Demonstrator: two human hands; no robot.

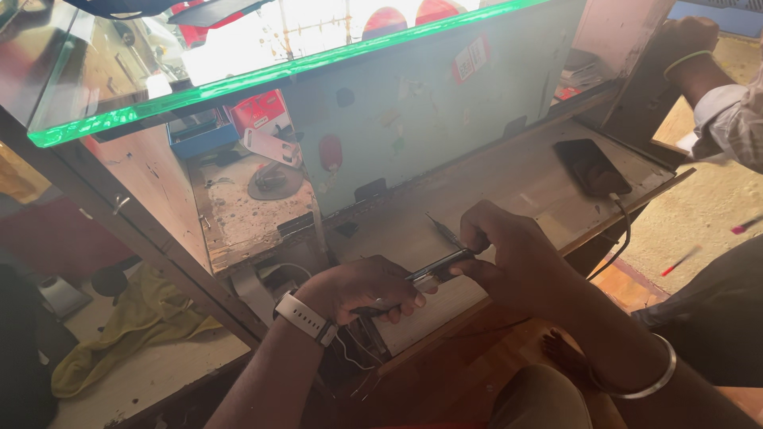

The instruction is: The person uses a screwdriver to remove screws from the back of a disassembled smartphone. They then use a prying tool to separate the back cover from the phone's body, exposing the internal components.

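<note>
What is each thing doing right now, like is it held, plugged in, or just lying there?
Slim dark metal tool: held by both hands, roughly level.
Left hand: closed on the tool.
Right hand: fingers pinching the tool.
Black flat phone: lying on the counter, cable attached.
Yellow cloth: crumpled, lying low.

Seen: a red-and-white rectangular label (pixel 472 58) stuck high on the pale green panel, a dark-screened phone (pixel 590 167) lying flat on the table's right end, a red box (pixel 259 109) behind the glass.
</note>
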